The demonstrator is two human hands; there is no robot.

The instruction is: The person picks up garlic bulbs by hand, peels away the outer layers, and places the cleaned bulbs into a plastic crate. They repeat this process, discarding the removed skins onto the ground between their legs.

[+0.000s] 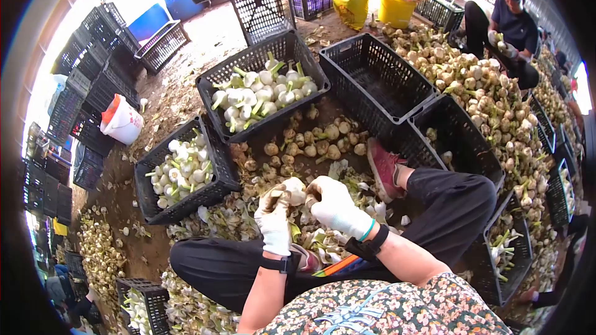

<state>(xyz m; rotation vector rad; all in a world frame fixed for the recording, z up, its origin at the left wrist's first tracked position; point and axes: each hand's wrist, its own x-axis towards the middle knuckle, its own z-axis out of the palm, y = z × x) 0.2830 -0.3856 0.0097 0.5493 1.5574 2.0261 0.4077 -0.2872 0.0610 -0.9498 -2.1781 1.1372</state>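
Note:
A pale garlic bulb (295,192) is between my two gloved hands, above a heap of loose peelings (242,218). My left hand (274,216) wraps its fingers round the bulb's left side. Against the right side, the curled fingers of my right hand (335,205) pinch at the bulb; their tips are partly hidden. Both white gloves are stained dark at the fingers. Just beyond my hands, several unpeeled garlic bulbs (333,150) lie on the ground.
Black crates of cleaned white garlic stand ahead (267,131) and to the left (186,203). Another black crate (372,80) is ahead on the right, beside a large garlic pile (478,87). A co-worker (514,25) sits beyond that pile. A white bucket (122,120) stands at left.

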